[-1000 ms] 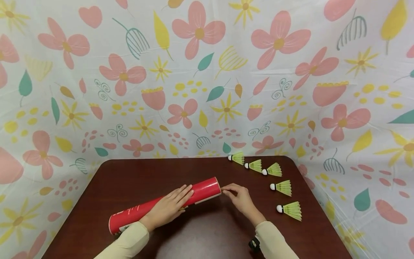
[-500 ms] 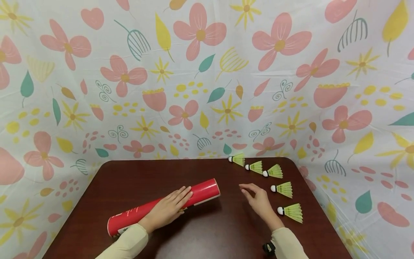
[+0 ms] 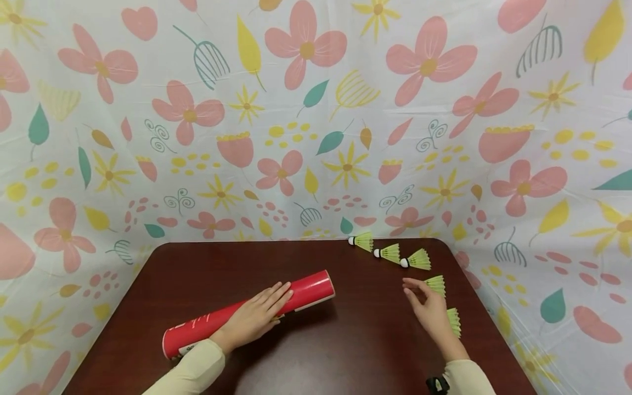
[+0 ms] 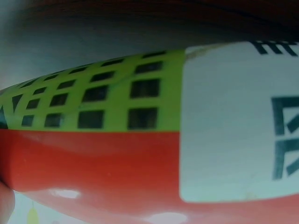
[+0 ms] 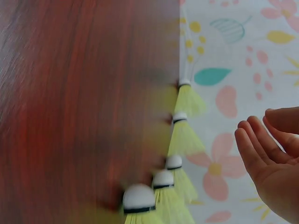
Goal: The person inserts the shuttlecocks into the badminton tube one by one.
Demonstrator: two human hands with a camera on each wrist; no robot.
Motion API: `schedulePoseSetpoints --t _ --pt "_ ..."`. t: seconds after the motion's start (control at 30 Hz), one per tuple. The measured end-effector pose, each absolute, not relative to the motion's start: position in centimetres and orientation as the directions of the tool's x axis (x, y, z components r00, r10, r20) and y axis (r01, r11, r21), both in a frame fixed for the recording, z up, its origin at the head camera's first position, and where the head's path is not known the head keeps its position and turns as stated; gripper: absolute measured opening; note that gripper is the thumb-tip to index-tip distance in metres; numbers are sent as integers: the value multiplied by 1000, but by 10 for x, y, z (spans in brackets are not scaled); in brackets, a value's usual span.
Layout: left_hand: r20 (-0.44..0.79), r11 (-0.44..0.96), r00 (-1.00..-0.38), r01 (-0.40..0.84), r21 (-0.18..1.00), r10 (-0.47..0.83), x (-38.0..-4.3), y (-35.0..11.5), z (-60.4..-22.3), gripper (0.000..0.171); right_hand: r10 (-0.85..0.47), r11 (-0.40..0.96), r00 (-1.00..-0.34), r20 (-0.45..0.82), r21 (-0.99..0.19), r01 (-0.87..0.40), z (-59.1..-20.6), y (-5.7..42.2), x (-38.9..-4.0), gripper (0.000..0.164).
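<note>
A long red shuttlecock tube (image 3: 311, 289) lies slantwise at mid-table in the head view, its right end farther from me. My left hand (image 3: 258, 318) grips it around the middle, fingers laid across the top. Up close in the left wrist view, the tube (image 4: 93, 158) shows a green-and-black checked band and a white label. My right hand (image 3: 430, 311) hovers at the right with fingers loosely bent and nothing between them. It partly covers two yellow shuttlecocks, the nearer one (image 3: 453, 322) and the one beyond it (image 3: 436, 285). In the right wrist view that hand (image 5: 273, 161) appears beside the row.
Three more shuttlecocks, including one (image 3: 417, 260) behind my right hand, run toward the back edge of the dark brown table (image 3: 217, 260). All of them have white heads. A flower-printed cloth (image 3: 316, 137) rises behind and beside the table. A black device (image 3: 437, 385) is on my right wrist.
My right hand has moved away from the tube's right end, rightward to the shuttlecocks, and now overlaps two of them. The left hand and tube have stayed nearly in place.
</note>
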State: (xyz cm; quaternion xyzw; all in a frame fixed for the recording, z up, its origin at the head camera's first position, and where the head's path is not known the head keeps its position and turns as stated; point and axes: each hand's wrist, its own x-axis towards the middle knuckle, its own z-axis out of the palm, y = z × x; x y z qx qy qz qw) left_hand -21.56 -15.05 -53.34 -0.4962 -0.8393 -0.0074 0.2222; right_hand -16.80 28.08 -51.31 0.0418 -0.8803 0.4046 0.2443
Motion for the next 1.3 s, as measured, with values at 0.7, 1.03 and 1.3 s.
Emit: schedulePoseSetpoints --t 0.7,1.03,1.3 --pt "389 509 -409 837 -201 826 -214 -152 -535 88 267 719 -882 387 -690 -85 -518 349 -133 27" --pt "381 504 -407 840 -200 830 -215 -153 -534 89 323 704 -905 276 -709 35 -528 371 -124 35" --pt "375 518 -423 831 -201 825 -215 -156 -532 88 313 735 -944 103 -656 172 -532 376 -125 43"
